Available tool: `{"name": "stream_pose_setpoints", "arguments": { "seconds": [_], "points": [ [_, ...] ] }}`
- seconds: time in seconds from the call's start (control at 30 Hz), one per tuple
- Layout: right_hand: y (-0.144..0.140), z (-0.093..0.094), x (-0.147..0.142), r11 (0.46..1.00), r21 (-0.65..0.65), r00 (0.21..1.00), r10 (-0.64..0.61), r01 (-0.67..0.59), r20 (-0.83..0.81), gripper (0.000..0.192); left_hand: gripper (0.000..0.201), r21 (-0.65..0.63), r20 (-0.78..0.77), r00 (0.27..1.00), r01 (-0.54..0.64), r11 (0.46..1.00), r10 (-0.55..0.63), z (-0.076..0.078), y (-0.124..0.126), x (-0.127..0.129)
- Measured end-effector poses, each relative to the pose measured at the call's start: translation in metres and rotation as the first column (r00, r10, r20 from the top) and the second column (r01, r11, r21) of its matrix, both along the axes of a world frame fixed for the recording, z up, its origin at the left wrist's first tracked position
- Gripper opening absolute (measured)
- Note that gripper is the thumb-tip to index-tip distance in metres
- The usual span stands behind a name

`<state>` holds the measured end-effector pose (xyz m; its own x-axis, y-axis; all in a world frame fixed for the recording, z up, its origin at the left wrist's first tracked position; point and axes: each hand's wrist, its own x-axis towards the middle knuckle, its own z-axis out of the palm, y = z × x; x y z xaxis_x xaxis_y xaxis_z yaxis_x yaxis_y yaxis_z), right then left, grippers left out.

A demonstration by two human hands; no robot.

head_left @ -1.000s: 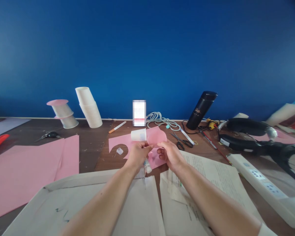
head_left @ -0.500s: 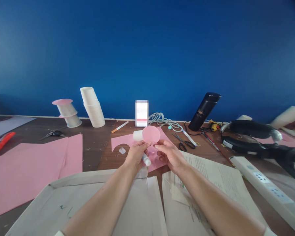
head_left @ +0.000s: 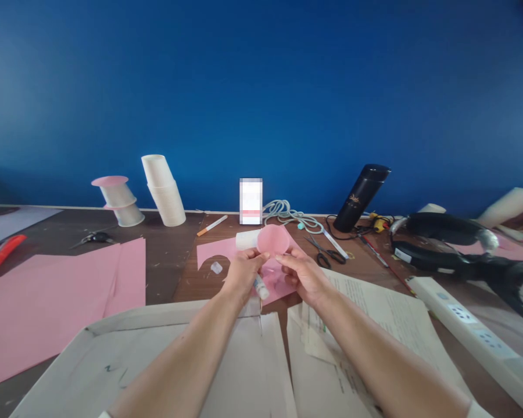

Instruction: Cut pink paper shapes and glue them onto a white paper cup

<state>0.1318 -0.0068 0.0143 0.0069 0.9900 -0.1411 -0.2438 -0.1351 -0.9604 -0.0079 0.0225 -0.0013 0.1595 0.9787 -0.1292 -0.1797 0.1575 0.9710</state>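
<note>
Hovering above the worktop (head_left: 169, 273), a pink paper disc (head_left: 273, 240) is pinched at its lower edge by both hands; the left hand (head_left: 243, 274) is also closed around a glue stick (head_left: 260, 287), the right hand (head_left: 303, 274) beside it. A white cup (head_left: 247, 239) lies just behind.
</note>
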Motion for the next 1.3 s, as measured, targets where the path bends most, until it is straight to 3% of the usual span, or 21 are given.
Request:
{"name": "stream_pose_setpoints", "arguments": {
  "seconds": [0.4,0.7,0.97,1.3],
  "points": [
    [0.001,0.006,0.000,0.996,-0.072,0.998,-0.059,0.058,-0.003,0.029,0.034,0.056,-0.191,0.979,0.077,0.995,-0.065,0.011,-0.006,-0.001],
    [0.007,-0.004,0.002,0.983,-0.134,0.992,-0.129,0.129,0.010,0.023,0.028,0.153,-0.353,0.935,0.102,0.983,-0.042,0.014,-0.008,0.000],
    [0.006,-0.006,0.003,0.990,-0.095,0.994,-0.102,0.099,-0.029,0.022,0.016,0.311,-0.352,0.936,0.101,0.945,0.016,0.016,-0.012,0.001],
    [0.004,-0.010,0.003,0.995,-0.050,0.995,-0.078,0.081,0.055,0.024,0.015,0.397,-0.432,0.899,0.116,0.910,0.074,0.014,-0.012,0.001]
  ]
}}
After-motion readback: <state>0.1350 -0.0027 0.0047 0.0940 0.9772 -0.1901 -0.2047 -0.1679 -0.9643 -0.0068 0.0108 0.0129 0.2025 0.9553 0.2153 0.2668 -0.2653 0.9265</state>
